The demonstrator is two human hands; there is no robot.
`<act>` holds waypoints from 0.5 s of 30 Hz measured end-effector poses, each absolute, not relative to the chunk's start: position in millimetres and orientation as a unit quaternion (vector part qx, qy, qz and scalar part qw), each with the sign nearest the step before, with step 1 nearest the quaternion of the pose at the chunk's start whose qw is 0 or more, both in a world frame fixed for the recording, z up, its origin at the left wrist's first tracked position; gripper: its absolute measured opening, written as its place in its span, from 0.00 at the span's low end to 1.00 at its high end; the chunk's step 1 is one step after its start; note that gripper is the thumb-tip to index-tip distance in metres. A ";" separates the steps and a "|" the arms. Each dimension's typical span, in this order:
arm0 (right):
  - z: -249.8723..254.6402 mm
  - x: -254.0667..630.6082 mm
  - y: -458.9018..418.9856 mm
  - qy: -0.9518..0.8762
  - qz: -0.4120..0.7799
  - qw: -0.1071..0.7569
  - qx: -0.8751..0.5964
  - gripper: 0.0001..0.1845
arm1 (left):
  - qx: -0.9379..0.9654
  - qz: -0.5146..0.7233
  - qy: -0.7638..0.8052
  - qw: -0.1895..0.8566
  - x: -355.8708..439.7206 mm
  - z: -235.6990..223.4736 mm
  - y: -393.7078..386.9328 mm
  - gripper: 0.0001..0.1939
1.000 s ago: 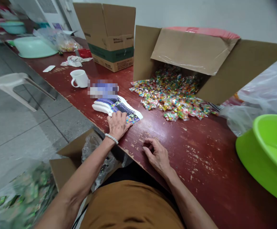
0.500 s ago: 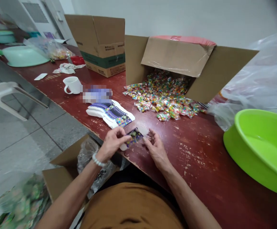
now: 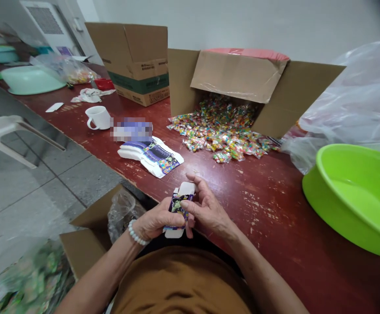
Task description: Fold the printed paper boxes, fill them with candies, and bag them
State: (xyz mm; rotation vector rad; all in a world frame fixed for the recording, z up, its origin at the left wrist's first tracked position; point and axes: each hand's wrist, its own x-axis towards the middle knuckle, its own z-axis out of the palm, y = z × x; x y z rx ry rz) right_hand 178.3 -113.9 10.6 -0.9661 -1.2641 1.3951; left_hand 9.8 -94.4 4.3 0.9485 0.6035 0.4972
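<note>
A small printed carton, purple and black with white end flaps sticking out at both ends, is between my two hands at the table's front edge. My left hand, with a beaded bracelet at the wrist, grips its lower part, thumb across the printed face. From the other side my right hand holds it, thumb on the face and fingers around the upper side and behind. Just beyond lies a stack of flat printed cartons, part of it blurred out. Past that, wrapped candies spill from an open cardboard box.
A white mug stands left of the stack. A green basin is at the right, beside clear plastic bags. Another cardboard box stands behind. Below the table edge are an open box and bagged green packets.
The carton has turned more upright and moved closer to my body, its white flaps now showing at both ends. My right hand has closed in on it from the side.
</note>
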 end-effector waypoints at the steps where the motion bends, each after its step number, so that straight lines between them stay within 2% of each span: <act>1: 10.8 177.7 -114.8 -0.514 0.584 0.490 -0.394 0.37 | 0.448 0.243 0.290 0.810 11.4 6.8 -95.1 0.18; 4: 9.1 174.4 -116.3 -0.484 0.603 0.499 -0.392 0.38 | 0.467 0.260 0.326 0.780 15.7 13.5 -96.4 0.15; 9: 1.9 166.6 -114.1 -0.373 0.685 0.493 -0.385 0.21 | 0.451 0.307 0.393 0.740 22.6 10.1 -93.9 0.17; 13: -2.7 171.3 -104.1 -0.376 0.569 0.559 -0.472 0.17 | 0.487 0.359 0.414 0.680 24.4 7.5 -90.1 0.17; 15: -4.8 176.7 -98.1 -0.402 0.523 0.566 -0.494 0.16 | 0.485 0.402 0.432 0.645 24.1 7.8 -90.8 0.21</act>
